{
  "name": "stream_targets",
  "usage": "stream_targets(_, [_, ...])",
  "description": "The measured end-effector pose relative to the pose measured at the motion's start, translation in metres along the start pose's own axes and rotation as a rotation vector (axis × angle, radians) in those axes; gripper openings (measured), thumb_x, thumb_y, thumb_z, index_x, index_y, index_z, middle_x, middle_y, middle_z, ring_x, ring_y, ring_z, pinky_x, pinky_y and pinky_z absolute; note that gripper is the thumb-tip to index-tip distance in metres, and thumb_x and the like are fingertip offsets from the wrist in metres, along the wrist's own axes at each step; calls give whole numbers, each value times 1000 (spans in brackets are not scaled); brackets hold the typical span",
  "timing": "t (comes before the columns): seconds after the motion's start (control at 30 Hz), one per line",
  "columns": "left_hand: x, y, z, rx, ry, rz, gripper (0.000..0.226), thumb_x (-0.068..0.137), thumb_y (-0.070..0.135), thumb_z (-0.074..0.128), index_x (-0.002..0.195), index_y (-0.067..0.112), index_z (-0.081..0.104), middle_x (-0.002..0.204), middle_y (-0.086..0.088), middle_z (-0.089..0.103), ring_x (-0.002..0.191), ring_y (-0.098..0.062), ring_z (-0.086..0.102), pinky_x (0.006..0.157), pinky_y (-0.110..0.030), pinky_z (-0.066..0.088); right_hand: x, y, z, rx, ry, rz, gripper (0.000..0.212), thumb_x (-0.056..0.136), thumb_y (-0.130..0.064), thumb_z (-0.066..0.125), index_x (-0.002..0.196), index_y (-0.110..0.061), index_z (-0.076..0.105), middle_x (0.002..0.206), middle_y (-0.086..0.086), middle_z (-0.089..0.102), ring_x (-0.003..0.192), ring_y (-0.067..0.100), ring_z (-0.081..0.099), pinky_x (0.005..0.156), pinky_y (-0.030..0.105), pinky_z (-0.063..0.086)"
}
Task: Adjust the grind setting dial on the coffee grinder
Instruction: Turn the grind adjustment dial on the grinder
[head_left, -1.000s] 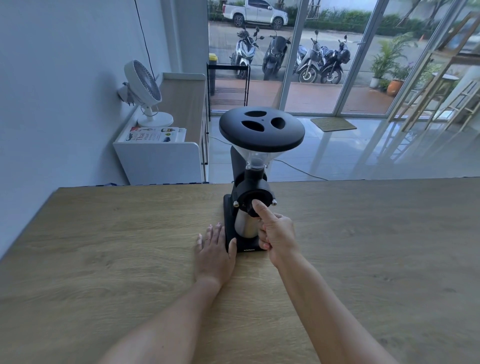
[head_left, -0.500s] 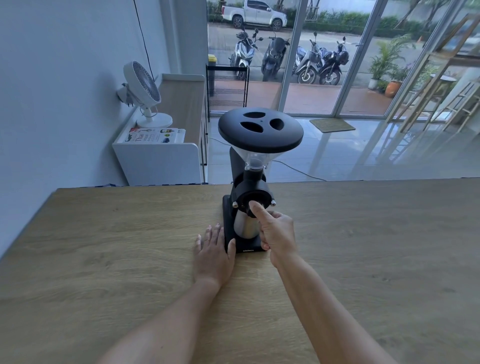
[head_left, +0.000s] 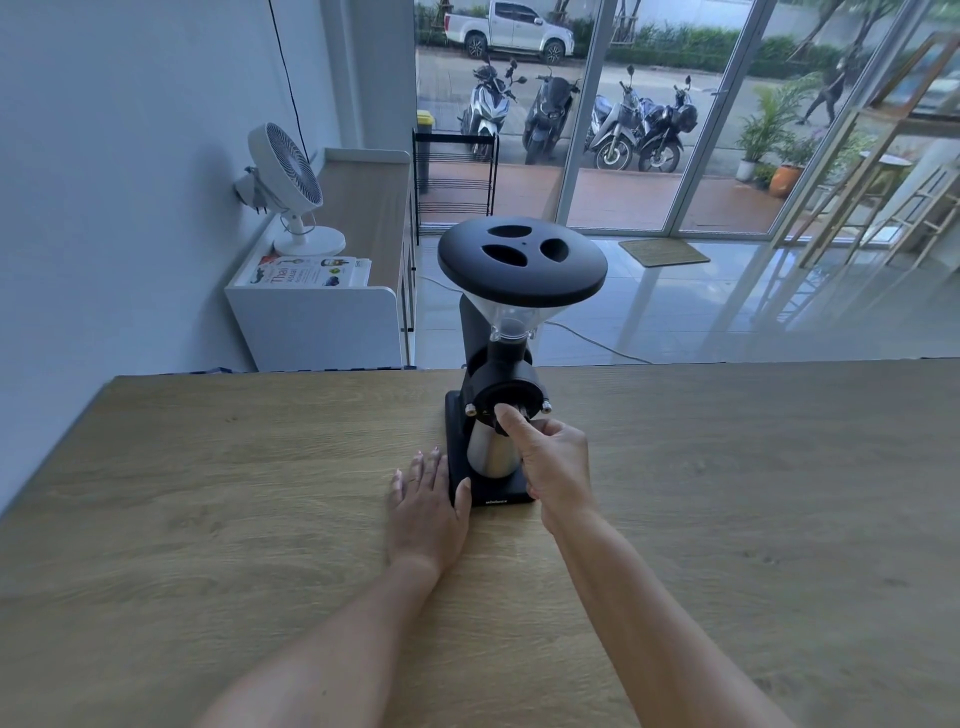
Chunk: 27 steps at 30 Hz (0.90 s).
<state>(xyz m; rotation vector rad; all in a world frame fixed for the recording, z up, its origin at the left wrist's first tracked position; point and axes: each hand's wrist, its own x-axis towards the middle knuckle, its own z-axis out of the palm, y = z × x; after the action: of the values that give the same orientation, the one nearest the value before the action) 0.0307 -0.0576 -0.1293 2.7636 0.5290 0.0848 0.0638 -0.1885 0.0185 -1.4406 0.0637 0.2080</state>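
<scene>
A black coffee grinder (head_left: 498, 364) stands on the wooden table (head_left: 208, 519), with a wide black hopper lid (head_left: 522, 261) on top and a steel cup (head_left: 491, 457) on its base. The round black grind dial (head_left: 506, 397) faces me at mid height. My right hand (head_left: 556, 462) pinches the small knob at the dial's front with thumb and forefinger. My left hand (head_left: 428, 506) lies flat on the table, its thumb against the left edge of the grinder's base.
The table's far edge runs just behind the grinder. Beyond it are a white cabinet (head_left: 317, 317) with a fan (head_left: 283, 176), a black rack (head_left: 456, 171), a cable on the tiled floor and glass doors to the street.
The right hand has stayed on the dial knob, its forefinger shifting slightly. The left hand and grinder have not moved.
</scene>
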Motion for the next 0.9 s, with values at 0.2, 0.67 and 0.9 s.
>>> stream_targets(0.2, [-1, 0, -1, -5, -10, 3, 68, 97, 54, 4, 156, 20, 8, 166, 6, 5, 152, -11, -4, 124, -42, -1, 1, 2, -1, -38, 17, -7, 25, 78, -32, 83, 66, -17, 68, 40, -17, 55, 36, -6, 49, 38, 8, 33])
stream_targets(0.67, [-1, -1, -3, -9, -45, 7, 69, 97, 55, 2, 156, 19, 6, 166, 5, 2, 151, -12, -7, 124, -42, -4, -1, -10, -2, -141, -4, 59, 30, 79, -39, 80, 67, -19, 63, 43, -15, 51, 38, 1, 42, 32, 16, 28])
stream_targets(0.9, [3, 4, -17, -115, -173, -34, 65, 101, 53, 13, 156, 18, 8, 166, 5, -1, 151, -14, -10, 123, -43, -8, -10, -7, -8, -143, -69, 114, 39, 81, -53, 73, 77, -17, 59, 47, -7, 43, 33, 7, 32, 34, 20, 24])
